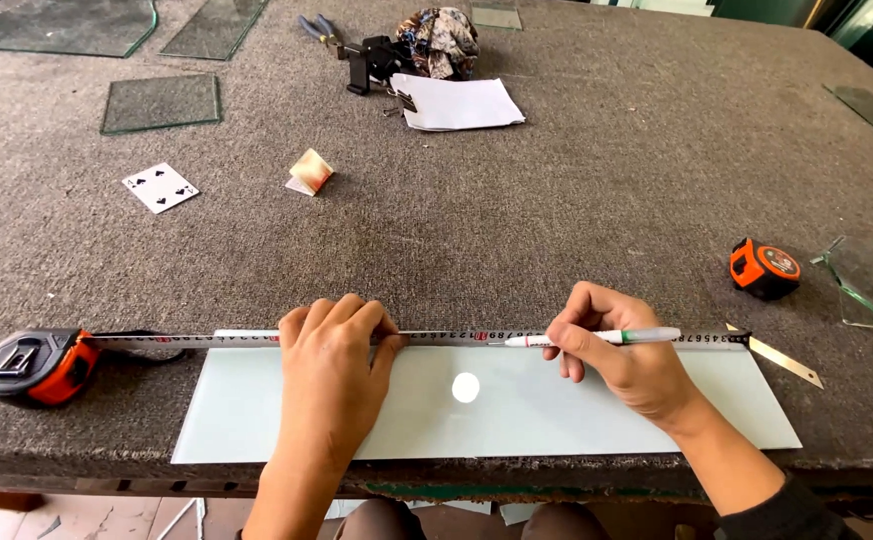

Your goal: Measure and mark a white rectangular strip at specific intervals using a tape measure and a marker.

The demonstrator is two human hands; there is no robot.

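At the bottom centre, the glass sheet (pixel 517 420) is lying flat. The tape (pixel 437 338) along its far edge is being pressed by the flat, open left hand (pixel 332 365); the marker (pixel 597 337) is being pinched by the right hand (pixel 627 365) and is best kept tight against the tape.

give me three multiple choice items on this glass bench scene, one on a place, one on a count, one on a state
1. Where does the playing card lie?
A. far left on the grey felt table
B. on the frosted glass sheet
C. under the white paper

2. How many orange-and-black tape measures show?
A. one
B. two
C. three

3. What is the right hand doing?
A. resting empty
B. holding a white marker with a green band, tip at the tape blade
C. gripping pliers

Answers:
1 A, the card sits apart on the felt, left of the small folded paper.
2 B, one case by the left hand's side, one far right.
3 B, while the left hand presses the extended tape blade onto the pale rectangular glass sheet.
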